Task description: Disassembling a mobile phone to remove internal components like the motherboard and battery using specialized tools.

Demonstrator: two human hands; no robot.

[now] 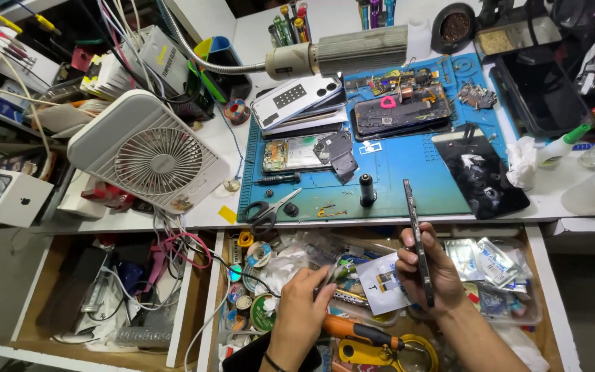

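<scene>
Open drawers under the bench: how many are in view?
2. The left drawer holds cables; the right drawer holds parts, with the left hand and right hand over it. Others may be out of frame.

Bright, even light from above on the blue mat (pixel 394 172), with glare on the black screen (pixel 480 172) and only soft shadows. Dimmer down in the open drawers (pixel 194 303). Strong fisheye bending at the edges; sharp at centre, slightly soft toward the corners.
</scene>
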